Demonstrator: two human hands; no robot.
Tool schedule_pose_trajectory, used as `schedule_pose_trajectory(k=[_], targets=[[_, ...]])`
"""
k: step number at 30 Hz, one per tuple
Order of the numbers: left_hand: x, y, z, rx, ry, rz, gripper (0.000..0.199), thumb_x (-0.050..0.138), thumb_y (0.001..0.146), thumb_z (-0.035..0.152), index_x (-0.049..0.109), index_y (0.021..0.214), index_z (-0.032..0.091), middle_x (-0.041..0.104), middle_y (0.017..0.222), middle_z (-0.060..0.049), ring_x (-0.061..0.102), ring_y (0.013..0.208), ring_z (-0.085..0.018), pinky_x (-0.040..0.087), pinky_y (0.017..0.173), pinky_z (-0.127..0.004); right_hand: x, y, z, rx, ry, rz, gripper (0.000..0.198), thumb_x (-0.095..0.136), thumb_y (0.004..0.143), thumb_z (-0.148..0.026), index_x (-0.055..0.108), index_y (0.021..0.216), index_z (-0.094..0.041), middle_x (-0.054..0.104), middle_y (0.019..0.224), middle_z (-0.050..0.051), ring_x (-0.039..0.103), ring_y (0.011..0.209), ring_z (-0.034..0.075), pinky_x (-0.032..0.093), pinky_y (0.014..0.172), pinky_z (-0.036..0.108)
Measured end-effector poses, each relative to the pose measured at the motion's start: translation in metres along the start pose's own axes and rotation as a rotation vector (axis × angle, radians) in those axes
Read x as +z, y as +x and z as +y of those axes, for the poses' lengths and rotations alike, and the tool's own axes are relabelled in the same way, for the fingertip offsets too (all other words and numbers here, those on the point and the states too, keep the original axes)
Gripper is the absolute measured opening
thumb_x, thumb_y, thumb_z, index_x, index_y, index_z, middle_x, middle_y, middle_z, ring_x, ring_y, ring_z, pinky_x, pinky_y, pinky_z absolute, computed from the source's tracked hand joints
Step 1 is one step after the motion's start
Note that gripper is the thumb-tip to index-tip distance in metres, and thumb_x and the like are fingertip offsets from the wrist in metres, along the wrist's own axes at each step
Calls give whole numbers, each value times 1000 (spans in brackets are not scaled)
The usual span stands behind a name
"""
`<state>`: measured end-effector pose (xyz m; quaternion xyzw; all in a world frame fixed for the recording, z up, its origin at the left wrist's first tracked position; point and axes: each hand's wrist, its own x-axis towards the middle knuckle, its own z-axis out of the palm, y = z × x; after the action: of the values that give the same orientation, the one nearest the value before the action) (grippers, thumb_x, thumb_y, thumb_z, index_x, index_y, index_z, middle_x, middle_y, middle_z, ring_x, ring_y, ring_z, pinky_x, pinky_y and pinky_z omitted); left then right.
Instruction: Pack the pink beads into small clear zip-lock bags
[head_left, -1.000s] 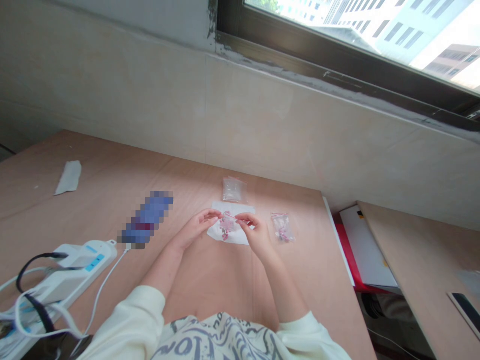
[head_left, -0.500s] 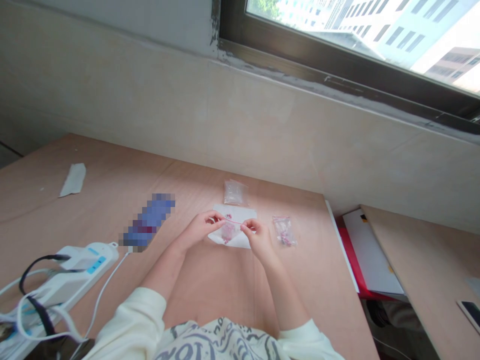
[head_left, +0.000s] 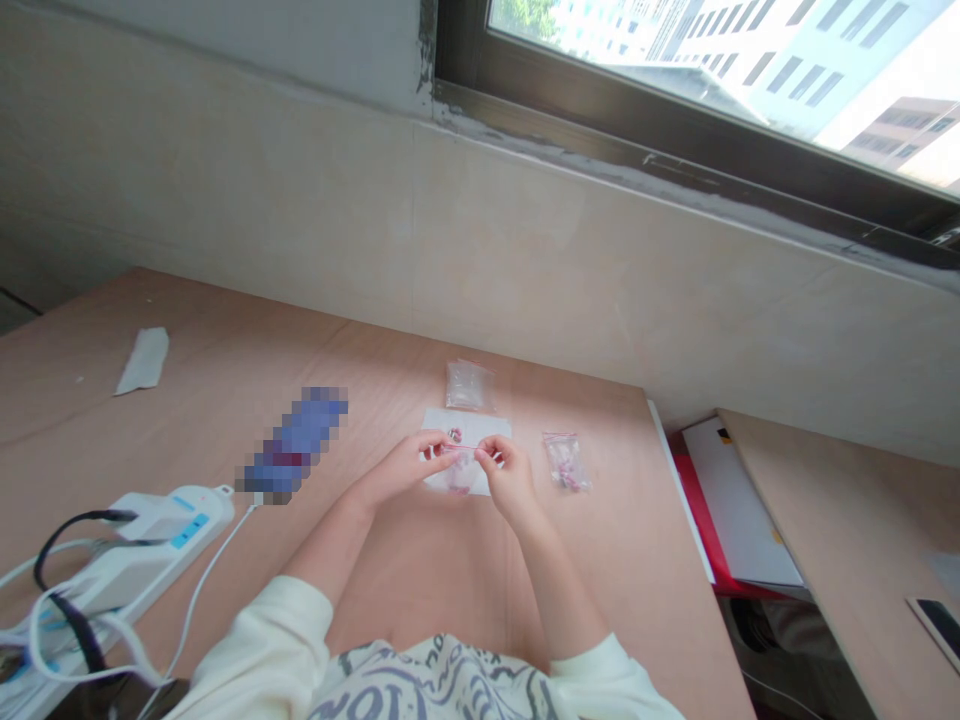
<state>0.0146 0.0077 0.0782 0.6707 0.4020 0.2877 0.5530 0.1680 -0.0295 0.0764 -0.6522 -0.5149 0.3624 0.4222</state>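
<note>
A thin pink cord (head_left: 463,448) runs nearly level between my two hands. My left hand (head_left: 420,462) pinches one end, and my right hand (head_left: 510,470) pinches the other. Beneath them lies a white sheet of paper (head_left: 486,422) with a small clear bag of pinkish bits (head_left: 459,478) on it. A small dark-pink item (head_left: 454,435) sits just behind the cord, too small to make out. Right of my right hand is a clear zip bag with pink and purple pieces (head_left: 568,464). Another clear zip bag (head_left: 469,385) lies behind the paper.
To the left are a pixelated phone-shaped object (head_left: 292,445) with a white cable, and a white power strip (head_left: 161,550) with plugs and cords. A paper scrap (head_left: 142,360) lies at the far left. Beyond the table's right edge is a red and white folder (head_left: 742,510).
My hands have come closer together, and the stretch of cord between them is shorter. My left hand has shifted right and slightly toward me. The bags stay in place.
</note>
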Motion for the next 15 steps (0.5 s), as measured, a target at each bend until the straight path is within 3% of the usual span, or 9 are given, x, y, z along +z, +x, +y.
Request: schedule_pose_trajectory(k=[4,8,12,15], targets=[[2,1,-1,12,82,29,21,47,72,30,61,74,14,55,69,0,42,62,-11,32,59,-22,5,-1,-2,71,144,-65,12,55,62,-29,53,62,-17,55,64,0,49,61,12,37,61,25],[6,1,0,25,98,-39,23,45,74,32,60,72,15,56,68,0,43,62,-11,32,59,-21,8,1,5,210,375,-149,19,61,57,-33,52,59,-16,56,59,-1,50,53,11,38,56,25],[8,1,3,26,102,-61,23,44,74,32,59,73,15,56,70,0,44,64,-12,33,59,-21,8,3,10,230,371,-95,19,65,53,-30,52,54,-16,55,54,-2,49,53,10,36,56,24],[7,2,6,30,97,-60,24,43,75,32,59,71,15,56,70,0,45,65,-12,33,60,-22,3,2,7,257,418,-131,20,65,54,-32,56,59,-15,58,60,-1,50,58,11,36,60,24]])
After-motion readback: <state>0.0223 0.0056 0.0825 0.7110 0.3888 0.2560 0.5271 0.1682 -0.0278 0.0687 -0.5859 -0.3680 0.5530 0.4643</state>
